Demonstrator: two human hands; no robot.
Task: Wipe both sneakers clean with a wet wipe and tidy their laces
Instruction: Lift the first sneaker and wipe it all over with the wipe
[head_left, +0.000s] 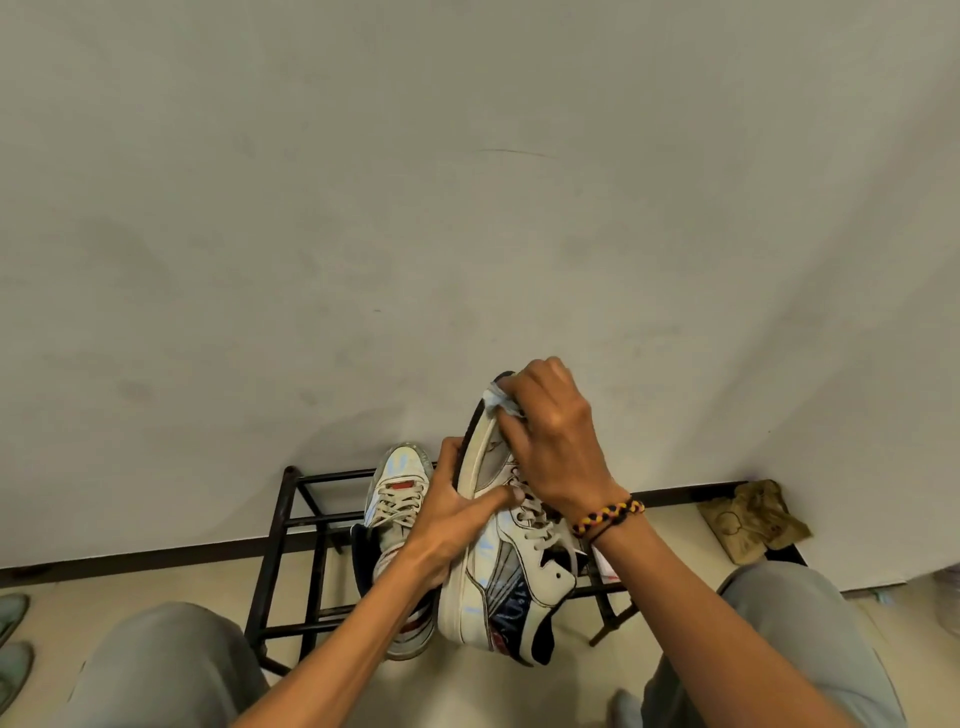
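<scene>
My left hand (453, 525) grips a white, grey and navy sneaker (506, 571) by its sole side and holds it tilted on edge above a dark metal shoe rack (291, 519). A crumpled wet wipe (500, 401) is pressed against that sneaker's toe by my right hand (553, 441), which wears a braided bracelet at the wrist. The second sneaker (397, 488), white with beige laces, lies on the rack just left of the held one, partly hidden behind my left hand and forearm.
A plain wall fills the upper view, close behind the rack. A crumpled brown paper bag (753, 519) sits on the rack's right end. Other footwear (10, 654) shows at the left edge on the floor. My grey-trousered knees (171, 670) flank the rack.
</scene>
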